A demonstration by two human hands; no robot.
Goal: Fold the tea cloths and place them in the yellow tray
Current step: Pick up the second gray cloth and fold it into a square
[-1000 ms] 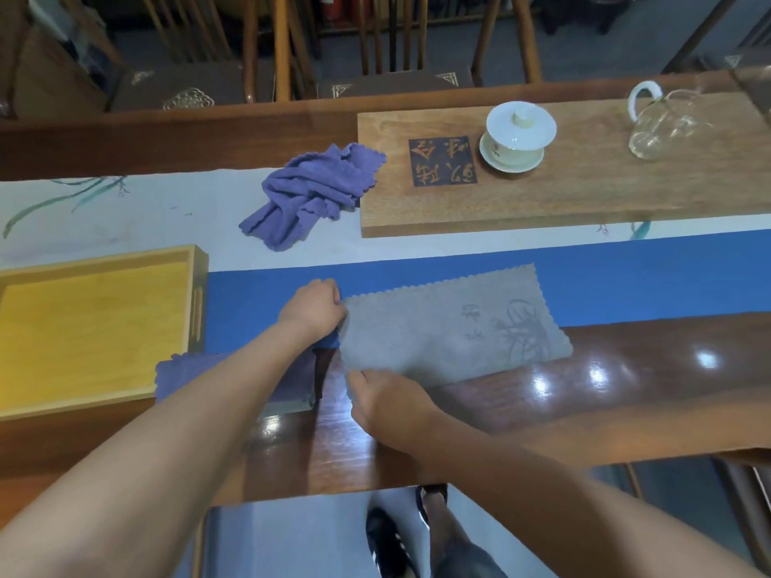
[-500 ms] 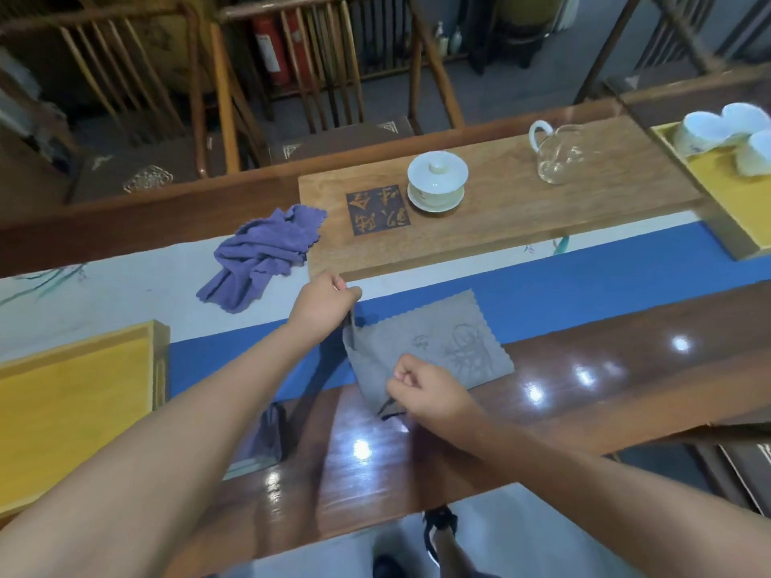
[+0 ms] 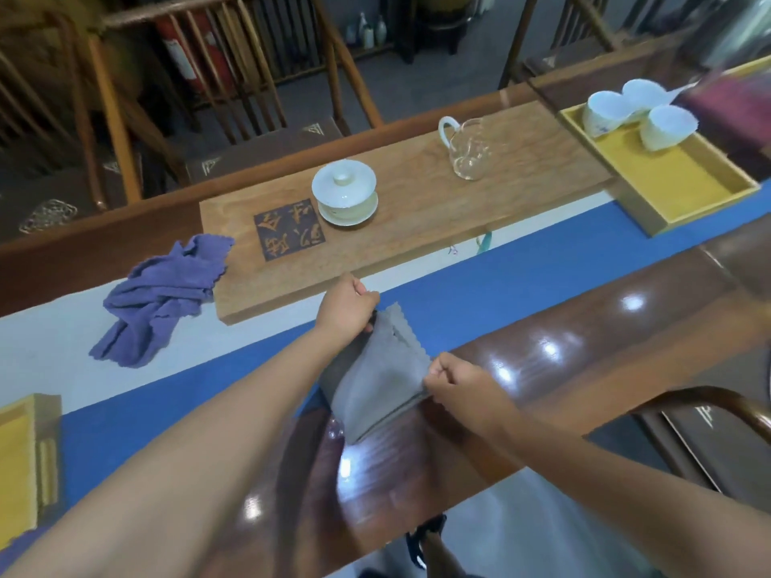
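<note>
A grey tea cloth (image 3: 375, 377) lies doubled over at the table's middle, half on the blue runner and half on the dark wood. My left hand (image 3: 346, 308) pinches its far corner and my right hand (image 3: 452, 379) pinches its near right corner, so the folded layers hang between them. A crumpled purple tea cloth (image 3: 160, 298) lies unfolded on the white runner to the left. One yellow tray (image 3: 25, 456) shows at the left edge. A second yellow tray (image 3: 671, 181) at the right holds three white cups (image 3: 638, 112).
A long wooden tea board (image 3: 417, 227) carries a white lidded cup (image 3: 344, 191) and a glass pitcher (image 3: 467, 148). Wooden chairs stand behind the table. A curved chair arm (image 3: 709, 402) rises at the near right. My foot shows below the table edge.
Both hands carried the cloth's left edge over to the right, folding the flat grey cloth in half. The view swung right, revealing the tray with cups.
</note>
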